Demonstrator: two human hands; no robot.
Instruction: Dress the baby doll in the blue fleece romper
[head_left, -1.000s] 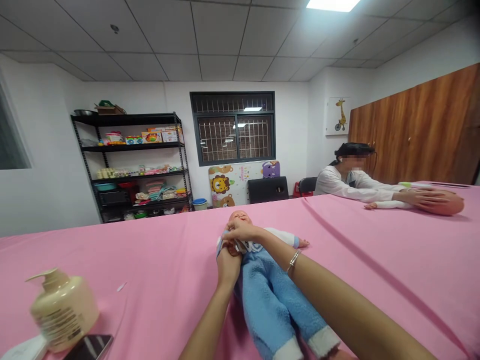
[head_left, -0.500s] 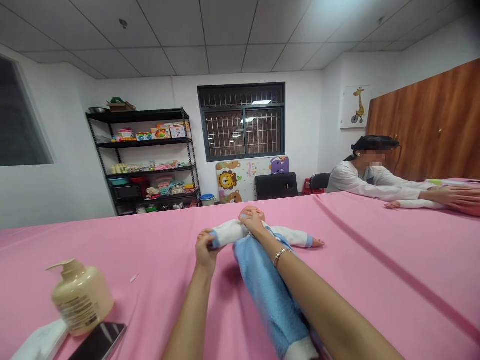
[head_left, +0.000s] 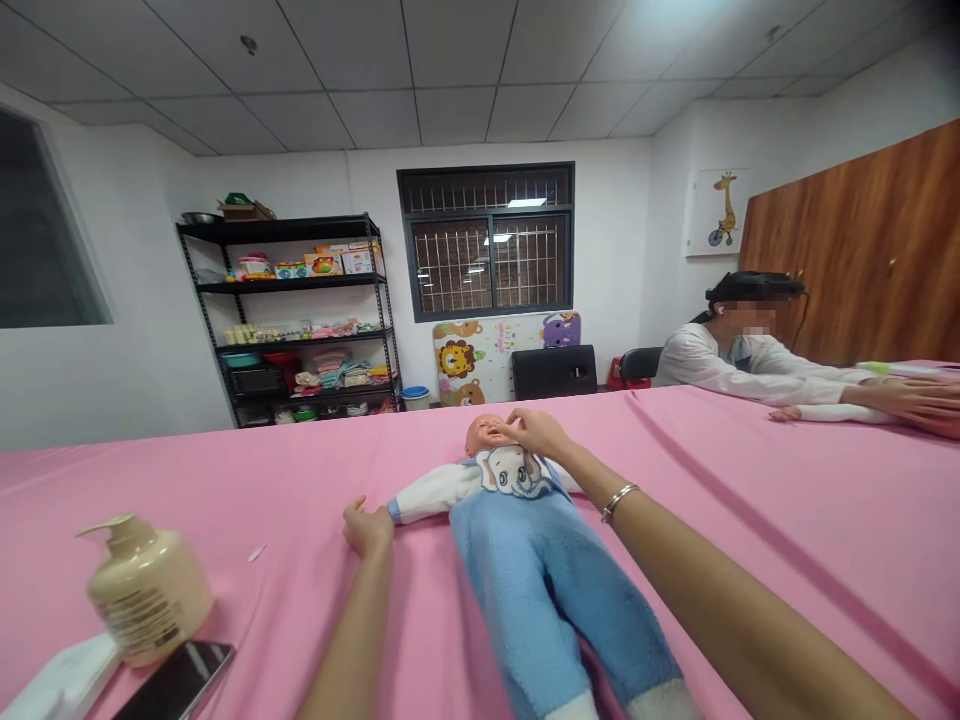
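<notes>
Has just spread 2 hands apart, after having them gathered over the chest 1 second ago. Drew 1 white cloth sleeve with a pale blue cuff [head_left: 431, 493] straight out to the left. Gripping its end with the left hand [head_left: 367, 530], apparently closed round the doll's small hand (hidden from view, so judged from the cuff alone). Working at the doll's mouth and cheek with the right hand [head_left: 541, 432], fingers bent; cannot tell whether pinching anything there or merely touching. Between both hands, on its back on the pink cloth-covered table [head_left: 285, 490], head away: the soft-bodied baby doll in fuzzy blue trousers [head_left: 514, 550]. Newly uncovered: the white bib front with a cartoon animal face [head_left: 510, 480]. Also changed since 0.5 seconds ago: legs side by side, no longer bunched together. Probably means, for the handling under way, 1 arm unfolded and the body lying flatter.
</notes>
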